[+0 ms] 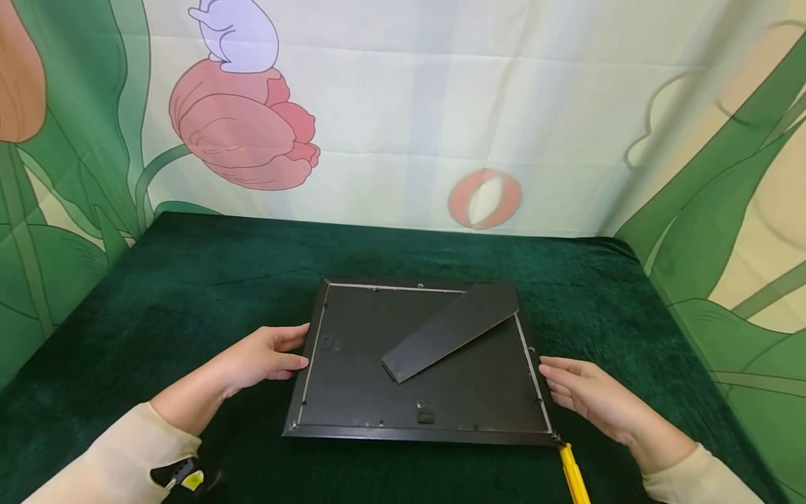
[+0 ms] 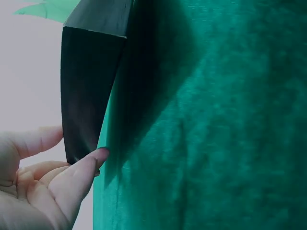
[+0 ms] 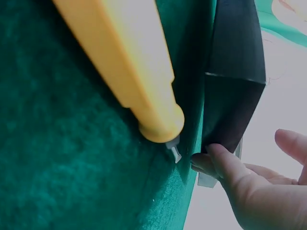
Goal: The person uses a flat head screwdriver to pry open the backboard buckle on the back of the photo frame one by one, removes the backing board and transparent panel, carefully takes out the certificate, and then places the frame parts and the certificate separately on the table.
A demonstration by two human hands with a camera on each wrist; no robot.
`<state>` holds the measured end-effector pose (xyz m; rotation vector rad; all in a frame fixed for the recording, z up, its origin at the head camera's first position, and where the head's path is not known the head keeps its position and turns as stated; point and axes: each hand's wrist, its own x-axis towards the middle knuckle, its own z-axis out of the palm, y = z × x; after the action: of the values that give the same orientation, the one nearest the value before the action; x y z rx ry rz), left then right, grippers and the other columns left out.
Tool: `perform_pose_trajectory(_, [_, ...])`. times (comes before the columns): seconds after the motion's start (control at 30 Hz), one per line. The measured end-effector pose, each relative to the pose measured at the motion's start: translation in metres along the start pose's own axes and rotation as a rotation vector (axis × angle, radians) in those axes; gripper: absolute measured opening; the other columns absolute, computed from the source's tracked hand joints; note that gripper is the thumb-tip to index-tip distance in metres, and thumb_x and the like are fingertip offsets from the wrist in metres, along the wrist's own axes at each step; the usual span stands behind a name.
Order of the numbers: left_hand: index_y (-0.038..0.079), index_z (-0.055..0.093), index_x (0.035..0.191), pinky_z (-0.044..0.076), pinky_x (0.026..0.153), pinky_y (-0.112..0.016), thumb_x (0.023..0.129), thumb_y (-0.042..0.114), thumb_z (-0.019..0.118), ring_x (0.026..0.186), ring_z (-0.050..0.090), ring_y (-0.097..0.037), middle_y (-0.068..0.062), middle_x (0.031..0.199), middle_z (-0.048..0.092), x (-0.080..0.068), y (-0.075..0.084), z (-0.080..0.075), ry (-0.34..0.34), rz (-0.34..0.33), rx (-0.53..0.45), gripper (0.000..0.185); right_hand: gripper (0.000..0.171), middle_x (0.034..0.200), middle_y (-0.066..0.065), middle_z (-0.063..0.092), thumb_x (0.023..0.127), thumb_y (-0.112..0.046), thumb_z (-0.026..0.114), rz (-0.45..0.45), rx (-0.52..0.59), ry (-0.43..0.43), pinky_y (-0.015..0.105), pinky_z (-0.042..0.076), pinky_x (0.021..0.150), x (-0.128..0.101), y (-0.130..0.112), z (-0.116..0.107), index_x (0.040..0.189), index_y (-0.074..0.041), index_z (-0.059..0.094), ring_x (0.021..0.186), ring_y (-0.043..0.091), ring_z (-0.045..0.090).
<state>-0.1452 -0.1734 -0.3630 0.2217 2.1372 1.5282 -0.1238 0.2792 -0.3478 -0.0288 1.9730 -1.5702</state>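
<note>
Left hand (image 1: 261, 360), right hand (image 1: 588, 395) loose-fingered, touching frame (image 1: 418, 378) edges; I'd press evenly, watch yellow tool (image 1: 574, 476).

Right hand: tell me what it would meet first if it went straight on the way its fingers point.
The right hand points left toward the picture frame. Its fingertips are already at the frame's right edge, so it would probably meet that edge first. The right wrist view shows a finger touching the dark frame.
</note>
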Motion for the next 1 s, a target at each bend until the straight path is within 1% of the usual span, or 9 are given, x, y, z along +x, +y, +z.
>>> perform_pose_trajectory(0.1, [0.000, 0.027, 0.131, 0.037, 0.084, -0.040, 0.079, 0.013, 0.059, 0.117, 0.033, -0.028, -0.019, 0.130, 0.031, -0.001, -0.003, 0.003, -0.002, 0.020, 0.049, 0.062, 0.069, 0.135, 0.026, 0.013, 0.088, -0.032, 0.044, 0.022, -0.012, -0.007, 0.039, 0.030, 0.092, -0.002, 0.002, 0.001, 0.130, 0.011, 0.011, 0.121, 0.036, 0.015])
perform_pose_trajectory(0.23, [-0.004, 0.025, 0.130, 0.034, 0.086, -0.040, 0.081, 0.011, 0.057, 0.117, 0.032, -0.029, -0.020, 0.130, 0.031, 0.000, -0.006, 0.006, -0.034, 0.067, 0.072, 0.061, 0.070, 0.135, 0.027, 0.009, 0.088, -0.032, 0.043, 0.057, -0.013, -0.024, 0.043, 0.026, 0.093, -0.005, 0.004, 0.002, 0.130, 0.012, 0.008, 0.121, 0.038, 0.012])
perform_pose_trajectory(0.3, [-0.005, 0.025, 0.130, 0.034, 0.086, -0.040, 0.081, 0.011, 0.056, 0.117, 0.031, -0.030, -0.021, 0.130, 0.030, 0.000, -0.007, 0.007, -0.045, 0.081, 0.078, 0.061, 0.070, 0.135, 0.028, 0.008, 0.089, -0.032, 0.042, 0.059, -0.011, -0.045, 0.043, 0.025, 0.093, -0.005, 0.005, 0.002, 0.130, 0.013, 0.006, 0.121, 0.038, 0.013])
perform_pose_trajectory(0.47, [-0.005, 0.025, 0.130, 0.034, 0.086, -0.040, 0.081, 0.009, 0.056, 0.116, 0.032, -0.030, -0.021, 0.129, 0.031, 0.000, -0.007, 0.009, -0.042, 0.085, 0.098, 0.060, 0.068, 0.135, 0.029, 0.003, 0.091, -0.030, 0.037, 0.060, -0.026, -0.109, 0.044, 0.023, 0.094, -0.006, 0.006, 0.002, 0.130, 0.013, 0.002, 0.121, 0.037, 0.014])
perform_pose_trajectory(0.53, [-0.006, 0.025, 0.130, 0.035, 0.086, -0.039, 0.081, 0.008, 0.056, 0.116, 0.033, -0.030, -0.021, 0.129, 0.031, 0.000, -0.008, 0.010, -0.038, 0.084, 0.103, 0.059, 0.067, 0.135, 0.029, 0.001, 0.091, -0.030, 0.036, 0.068, -0.040, -0.120, 0.044, 0.023, 0.094, -0.006, 0.006, 0.003, 0.130, 0.012, 0.001, 0.122, 0.037, 0.013])
perform_pose_trajectory(0.67, [-0.007, 0.025, 0.129, 0.036, 0.085, -0.039, 0.081, 0.006, 0.056, 0.114, 0.035, -0.031, -0.022, 0.129, 0.031, -0.001, -0.009, 0.011, -0.032, 0.078, 0.112, 0.059, 0.069, 0.136, 0.027, 0.000, 0.090, -0.033, 0.037, 0.083, -0.070, -0.117, 0.042, 0.024, 0.094, -0.006, 0.005, 0.004, 0.131, 0.010, 0.002, 0.122, 0.037, 0.013])
perform_pose_trajectory(0.8, [-0.009, 0.024, 0.129, 0.037, 0.084, -0.039, 0.080, 0.004, 0.055, 0.114, 0.035, -0.032, -0.024, 0.129, 0.031, -0.002, -0.009, 0.012, -0.049, 0.082, 0.112, 0.058, 0.071, 0.136, 0.026, 0.001, 0.089, -0.034, 0.039, 0.105, -0.070, -0.095, 0.043, 0.024, 0.094, -0.006, 0.004, 0.006, 0.131, 0.009, 0.003, 0.122, 0.036, 0.013])
perform_pose_trajectory(0.83, [-0.009, 0.024, 0.129, 0.037, 0.084, -0.039, 0.080, 0.003, 0.055, 0.114, 0.035, -0.032, -0.024, 0.128, 0.031, -0.002, -0.009, 0.012, -0.053, 0.085, 0.112, 0.058, 0.071, 0.136, 0.026, 0.000, 0.089, -0.034, 0.040, 0.112, -0.067, -0.090, 0.045, 0.022, 0.094, -0.006, 0.004, 0.006, 0.131, 0.009, 0.002, 0.122, 0.037, 0.012])
perform_pose_trajectory(1.0, [-0.010, 0.025, 0.128, 0.037, 0.083, -0.039, 0.079, 0.006, 0.057, 0.114, 0.034, -0.032, -0.024, 0.128, 0.032, -0.002, -0.009, 0.013, -0.043, 0.084, 0.133, 0.061, 0.072, 0.136, 0.026, 0.001, 0.088, -0.034, 0.041, 0.112, -0.082, -0.085, 0.045, 0.021, 0.095, -0.006, 0.005, 0.008, 0.131, 0.009, 0.002, 0.122, 0.037, 0.012])
